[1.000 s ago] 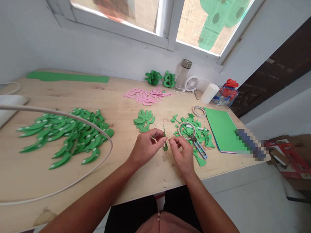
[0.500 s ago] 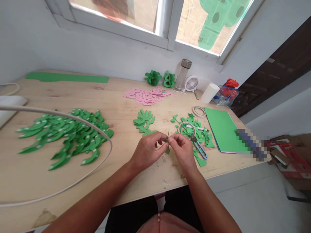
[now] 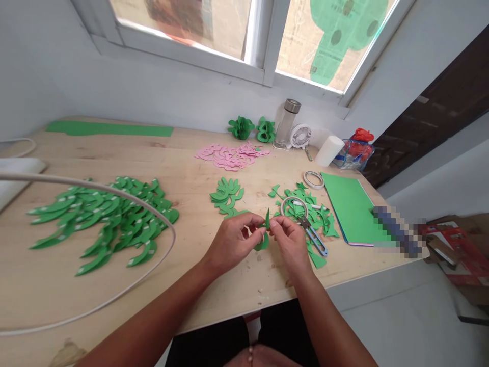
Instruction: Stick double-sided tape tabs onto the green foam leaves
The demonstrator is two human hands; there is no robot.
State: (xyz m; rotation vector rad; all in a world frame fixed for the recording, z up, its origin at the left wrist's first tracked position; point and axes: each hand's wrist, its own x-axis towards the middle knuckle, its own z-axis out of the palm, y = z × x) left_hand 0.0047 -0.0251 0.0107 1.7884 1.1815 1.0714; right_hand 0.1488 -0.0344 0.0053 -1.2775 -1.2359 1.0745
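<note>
Close together over the front middle of the wooden table (image 3: 229, 285), both hands pinch one small green paper piece (image 3: 262, 241). My left hand (image 3: 237, 238) holds it between thumb and fingers from the left. My right hand (image 3: 288, 235) grips it from the right, fingertips almost touching the left ones. Part of the piece stands up between the fingertips and a rounded part hangs below. Just behind the hands lies a small group of green cut pieces (image 3: 226, 193). Scissors (image 3: 315, 237) and green scraps (image 3: 321, 219) lie right of my right hand.
A large pile of green curved pieces (image 3: 126, 219) lies left, with a pale cable (image 3: 168, 224) looping over it. Pink cutouts (image 3: 233, 155), green paper balls (image 3: 240, 127), a bottle (image 3: 286, 122) and a fan (image 3: 300, 136) stand or lie behind. Green sheets (image 3: 353, 209) lie right.
The green piece between my fingers has turned, so more of its surface shows above and below the fingertips. Both hands stay nearly in place; the camera view has shifted slightly.
</note>
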